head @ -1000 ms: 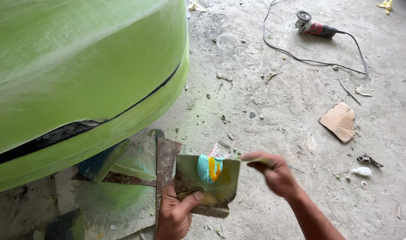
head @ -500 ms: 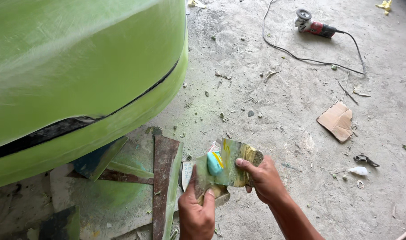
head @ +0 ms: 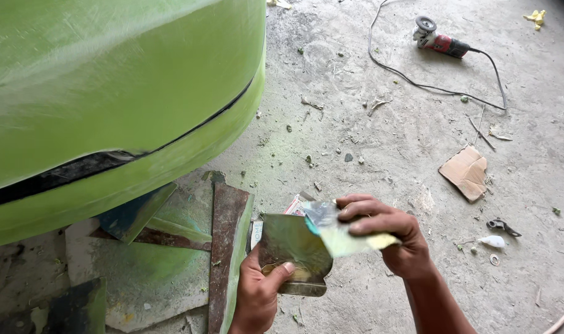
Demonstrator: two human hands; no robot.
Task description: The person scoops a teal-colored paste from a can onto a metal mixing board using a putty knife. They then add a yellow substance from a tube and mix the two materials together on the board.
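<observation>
My left hand grips a flat, paint-smeared mixing board by its lower left edge, thumb on top. My right hand holds a thin spreader blade coated with pale green-yellow filler, with a teal streak near its tip. The blade lies across the upper right corner of the board. Both hands hover over the concrete floor, just right of a lime-green car body panel.
Rusty metal plates and boards lie on the floor under the green panel. An angle grinder with a black cable lies at the far right. A cardboard scrap and small debris sit to the right of my hands.
My right hand has drawn the blade across the board toward the right. The teal and yellow blob on the board has been scraped off onto the blade.
</observation>
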